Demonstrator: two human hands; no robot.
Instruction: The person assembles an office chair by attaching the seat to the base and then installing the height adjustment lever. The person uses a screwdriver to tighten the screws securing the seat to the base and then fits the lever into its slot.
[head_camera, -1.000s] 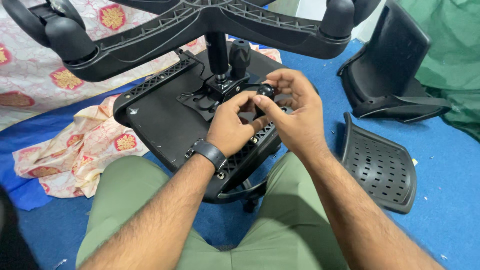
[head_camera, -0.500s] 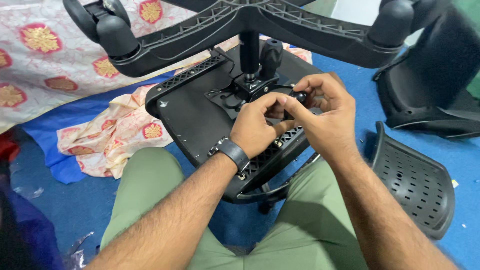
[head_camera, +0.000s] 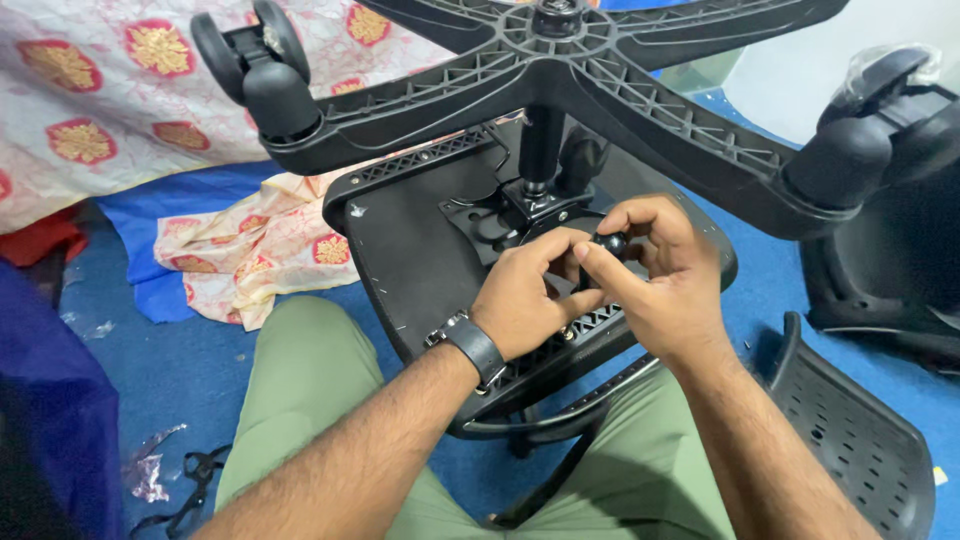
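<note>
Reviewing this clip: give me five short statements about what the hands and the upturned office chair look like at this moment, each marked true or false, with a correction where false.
1. The right hand pinches a small black knob with its fingertips. True.
2. The left hand lies flat on the blue floor. False: it is raised over the underside of the chair seat, beside the right hand, fingers at the knob.
3. The chair is upside down, its star base above the seat. True.
4. The left wrist is bare. False: it wears a dark watch.
5. A perforated black panel lies on the floor to the person's right. True.
</note>
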